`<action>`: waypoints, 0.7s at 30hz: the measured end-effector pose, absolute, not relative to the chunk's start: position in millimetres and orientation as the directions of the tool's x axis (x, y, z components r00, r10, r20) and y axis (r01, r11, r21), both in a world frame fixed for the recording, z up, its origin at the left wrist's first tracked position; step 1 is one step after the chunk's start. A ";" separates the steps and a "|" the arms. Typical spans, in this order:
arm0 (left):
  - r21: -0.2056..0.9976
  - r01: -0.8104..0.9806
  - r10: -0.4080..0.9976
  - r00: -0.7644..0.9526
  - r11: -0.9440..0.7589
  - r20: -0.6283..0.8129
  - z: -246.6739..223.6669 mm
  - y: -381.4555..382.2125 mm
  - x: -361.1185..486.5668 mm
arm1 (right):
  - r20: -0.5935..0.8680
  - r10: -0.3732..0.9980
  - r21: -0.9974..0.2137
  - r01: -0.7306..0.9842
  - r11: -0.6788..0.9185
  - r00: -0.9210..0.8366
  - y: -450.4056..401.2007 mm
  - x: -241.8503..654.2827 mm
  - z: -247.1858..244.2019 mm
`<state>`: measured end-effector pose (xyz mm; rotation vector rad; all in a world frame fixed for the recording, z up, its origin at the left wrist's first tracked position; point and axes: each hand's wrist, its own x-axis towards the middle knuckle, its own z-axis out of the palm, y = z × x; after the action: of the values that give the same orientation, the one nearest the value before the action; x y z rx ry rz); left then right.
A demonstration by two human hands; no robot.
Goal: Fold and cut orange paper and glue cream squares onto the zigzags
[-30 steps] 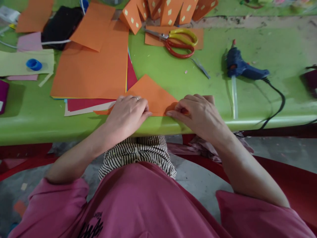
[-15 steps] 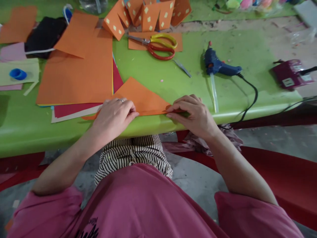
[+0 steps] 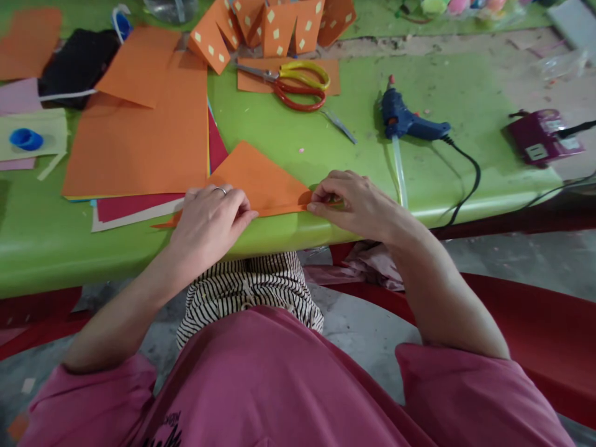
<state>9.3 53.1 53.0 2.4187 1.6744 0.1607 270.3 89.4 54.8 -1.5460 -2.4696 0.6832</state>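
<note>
An orange paper piece with a peaked top lies at the table's front edge, a narrow fold running along its near side. My left hand is closed on its left part, fingers bent and a ring on one of them. At its right corner, my right hand pinches the paper between thumb and fingers. Both hands hide parts of the near edge. A thin orange tip sticks out left of my left hand. Left of the piece lies a stack of orange sheets, with red and white sheets underneath.
Scissors rest on an orange strip behind the paper. A blue glue gun with its cord lies at the right, near a purple box. Dotted orange paper shapes stand at the back. A blue ring is far left.
My right hand has turned a little and shifted slightly left and up, still at the paper's right corner. The whole view has shifted slightly.
</note>
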 end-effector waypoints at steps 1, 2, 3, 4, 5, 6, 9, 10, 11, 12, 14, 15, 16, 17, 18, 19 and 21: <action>0.229 0.913 0.935 0.352 -0.338 -0.026 52.7 53.8 8.6 | -0.118 0.883 -0.448 0.818 0.360 -0.454 89.8 270.0 55.8; 0.234 0.912 0.936 0.352 -0.336 -0.030 52.4 54.3 7.8 | -0.122 0.885 -0.447 0.821 0.356 -0.450 90.3 269.8 56.8; 0.237 0.913 0.936 0.351 -0.333 -0.033 52.2 54.6 6.9 | -0.127 0.885 -0.448 0.822 0.352 -0.448 90.8 269.9 57.7; 0.239 0.913 0.937 0.349 -0.331 -0.034 51.9 54.7 5.9 | -0.133 0.883 -0.450 0.821 0.350 -0.450 91.2 270.3 58.5; 0.241 0.913 0.937 0.347 -0.329 -0.034 51.8 54.7 4.9 | -0.142 0.878 -0.453 0.819 0.352 -0.456 91.6 270.7 59.3; 0.242 0.914 0.939 0.343 -0.326 -0.031 51.8 54.5 4.1 | -0.152 0.871 -0.456 0.815 0.357 -0.467 91.7 271.1 59.9; 0.242 0.917 0.943 0.331 -0.316 -0.025 52.2 54.3 2.3 | -0.149 0.858 -0.460 0.803 0.379 -0.491 89.4 270.7 60.6; 0.242 0.918 0.943 0.331 -0.315 -0.025 52.4 54.5 2.0 | -0.133 0.863 -0.451 0.805 0.386 -0.488 87.5 269.6 60.2; 0.242 0.918 0.943 0.331 -0.316 -0.026 52.7 54.8 1.8 | -0.107 0.873 -0.437 0.811 0.389 -0.477 85.0 267.9 59.6; 0.244 0.916 0.942 0.335 -0.318 -0.028 52.9 55.1 1.7 | -0.077 0.883 -0.420 0.818 0.393 -0.464 82.2 265.7 58.8; 0.246 0.913 0.939 0.343 -0.326 -0.031 53.5 55.6 1.5 | -0.012 0.894 -0.387 0.827 0.408 -0.447 76.6 259.8 57.4; 0.244 0.912 0.938 0.347 -0.329 -0.032 53.9 55.7 1.5 | 0.016 0.894 -0.377 0.825 0.421 -0.448 74.3 256.4 57.0; 0.239 0.913 0.937 0.349 -0.332 -0.033 54.6 55.5 1.6 | 0.037 0.889 -0.371 0.819 0.437 -0.457 72.6 252.9 57.0; 0.230 0.914 0.936 0.351 -0.334 -0.033 55.4 55.0 2.1 | 0.051 0.881 -0.370 0.811 0.454 -0.470 71.8 249.6 57.2; 0.220 0.916 0.936 0.351 -0.336 -0.031 56.4 54.3 3.0 | 0.059 0.873 -0.372 0.801 0.469 -0.484 71.7 246.4 57.7; 0.210 0.917 0.935 0.353 -0.340 -0.028 57.5 53.5 4.5 | 0.060 0.866 -0.376 0.793 0.480 -0.496 72.4 243.7 58.2; 0.201 0.911 0.929 0.370 -0.359 -0.020 59.7 51.8 9.7 | 0.038 0.855 -0.387 0.781 0.490 -0.517 75.3 239.7 59.3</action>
<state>9.7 51.8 59.7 2.4480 1.6627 0.1441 239.7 75.3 59.3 -1.4023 -2.5101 0.4781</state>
